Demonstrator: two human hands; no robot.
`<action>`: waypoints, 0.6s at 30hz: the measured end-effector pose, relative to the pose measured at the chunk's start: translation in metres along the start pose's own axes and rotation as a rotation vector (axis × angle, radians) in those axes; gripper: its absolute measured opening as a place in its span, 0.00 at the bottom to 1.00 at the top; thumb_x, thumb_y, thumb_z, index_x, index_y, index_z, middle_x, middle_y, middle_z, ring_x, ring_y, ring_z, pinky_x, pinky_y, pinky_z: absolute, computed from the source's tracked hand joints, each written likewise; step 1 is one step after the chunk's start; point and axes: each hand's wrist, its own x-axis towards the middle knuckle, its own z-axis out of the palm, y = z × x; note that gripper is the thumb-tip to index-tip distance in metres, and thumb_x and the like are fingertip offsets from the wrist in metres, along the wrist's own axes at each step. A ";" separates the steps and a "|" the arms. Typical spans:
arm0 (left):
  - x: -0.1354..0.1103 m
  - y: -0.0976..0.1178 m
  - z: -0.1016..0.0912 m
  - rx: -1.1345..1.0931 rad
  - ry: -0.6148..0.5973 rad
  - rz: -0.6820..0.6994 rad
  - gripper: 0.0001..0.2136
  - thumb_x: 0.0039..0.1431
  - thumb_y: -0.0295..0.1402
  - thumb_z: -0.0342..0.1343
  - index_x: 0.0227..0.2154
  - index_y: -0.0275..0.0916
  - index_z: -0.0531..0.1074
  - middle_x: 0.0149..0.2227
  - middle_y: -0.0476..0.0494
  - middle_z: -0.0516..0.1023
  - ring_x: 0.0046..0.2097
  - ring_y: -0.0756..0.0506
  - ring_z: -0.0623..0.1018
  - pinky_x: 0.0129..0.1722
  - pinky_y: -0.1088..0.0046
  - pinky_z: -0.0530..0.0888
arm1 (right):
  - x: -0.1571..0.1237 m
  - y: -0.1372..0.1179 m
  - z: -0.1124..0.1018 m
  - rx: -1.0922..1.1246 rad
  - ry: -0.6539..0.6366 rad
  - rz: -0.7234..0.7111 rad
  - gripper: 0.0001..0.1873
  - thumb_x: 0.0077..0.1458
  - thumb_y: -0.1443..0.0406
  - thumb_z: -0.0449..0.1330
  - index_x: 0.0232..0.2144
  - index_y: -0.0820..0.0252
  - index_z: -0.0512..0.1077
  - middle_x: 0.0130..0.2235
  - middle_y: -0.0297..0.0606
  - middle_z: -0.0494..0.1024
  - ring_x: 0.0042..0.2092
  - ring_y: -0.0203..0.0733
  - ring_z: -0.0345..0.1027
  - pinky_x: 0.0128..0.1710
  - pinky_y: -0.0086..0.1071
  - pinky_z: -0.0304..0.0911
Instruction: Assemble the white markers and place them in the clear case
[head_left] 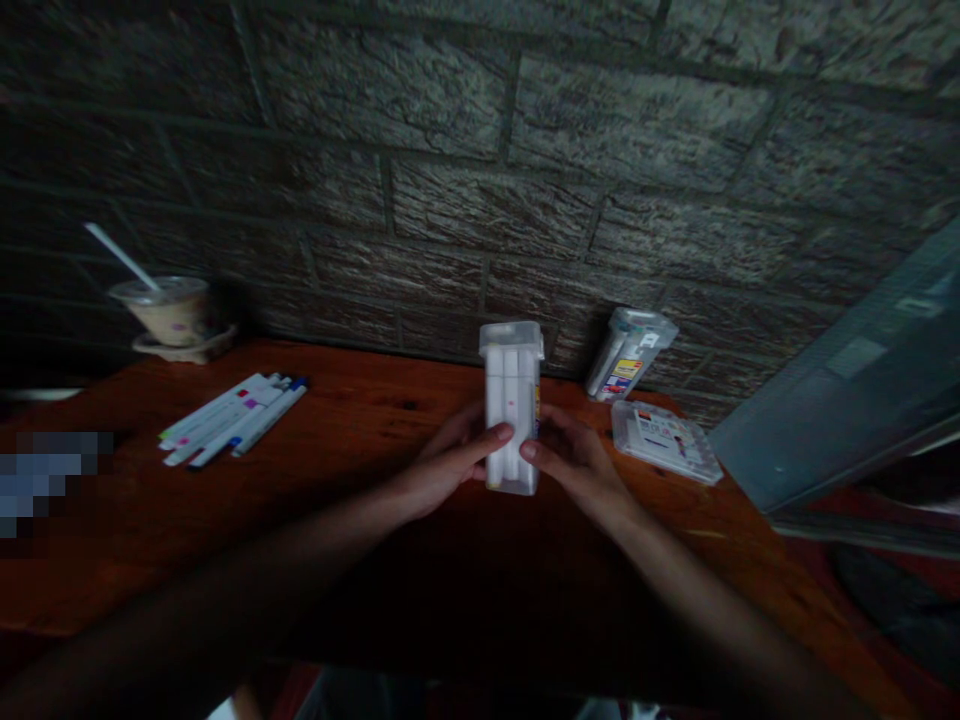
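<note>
Between my two hands a clear plastic marker case stands roughly upright, its lid on top and white markers visible through the wall. My left hand grips its left side, the thumb laid across the front. On the other side my right hand holds it with the thumb near the lower front edge. The fingers behind the case are partly hidden. Several loose white markers with coloured marks lie in a pile on the left of the wooden table.
A second clear case with a yellow label leans near the brick wall, and a flat labelled plastic box lies before it. At back left, a lidded drink cup with a straw sits on a holder. A grey metal panel borders the right.
</note>
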 end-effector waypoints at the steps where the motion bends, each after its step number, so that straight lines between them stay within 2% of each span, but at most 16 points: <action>1: -0.001 0.000 0.001 0.019 0.021 -0.004 0.25 0.61 0.43 0.67 0.58 0.42 0.72 0.58 0.34 0.78 0.54 0.34 0.80 0.45 0.60 0.81 | 0.000 0.000 0.000 0.000 -0.002 -0.004 0.26 0.54 0.54 0.74 0.52 0.55 0.76 0.51 0.43 0.83 0.50 0.49 0.79 0.53 0.45 0.74; 5: -0.003 0.000 0.001 0.076 0.080 0.006 0.28 0.57 0.42 0.71 0.58 0.44 0.71 0.55 0.36 0.78 0.53 0.36 0.80 0.42 0.63 0.81 | 0.000 -0.001 0.001 0.014 -0.007 0.004 0.25 0.54 0.56 0.74 0.52 0.55 0.76 0.48 0.42 0.84 0.48 0.49 0.79 0.52 0.45 0.75; 11: -0.001 -0.001 -0.002 0.068 0.051 0.075 0.28 0.56 0.39 0.71 0.58 0.43 0.70 0.52 0.37 0.79 0.49 0.39 0.80 0.37 0.68 0.81 | -0.001 -0.006 0.001 0.039 0.001 0.005 0.30 0.51 0.58 0.75 0.56 0.54 0.75 0.53 0.43 0.81 0.52 0.52 0.78 0.54 0.49 0.74; 15: 0.002 0.002 -0.001 0.022 0.005 0.127 0.29 0.55 0.36 0.72 0.58 0.41 0.70 0.52 0.37 0.80 0.52 0.38 0.80 0.46 0.62 0.80 | -0.001 -0.007 -0.002 0.075 -0.023 0.001 0.35 0.49 0.59 0.77 0.58 0.51 0.73 0.55 0.43 0.80 0.53 0.54 0.77 0.54 0.53 0.74; 18: 0.003 0.003 0.000 0.008 -0.012 0.168 0.27 0.54 0.33 0.72 0.56 0.40 0.73 0.51 0.37 0.81 0.53 0.39 0.80 0.51 0.63 0.78 | -0.001 -0.008 -0.003 0.077 -0.031 -0.013 0.35 0.49 0.61 0.77 0.59 0.49 0.73 0.55 0.42 0.80 0.54 0.54 0.76 0.55 0.53 0.73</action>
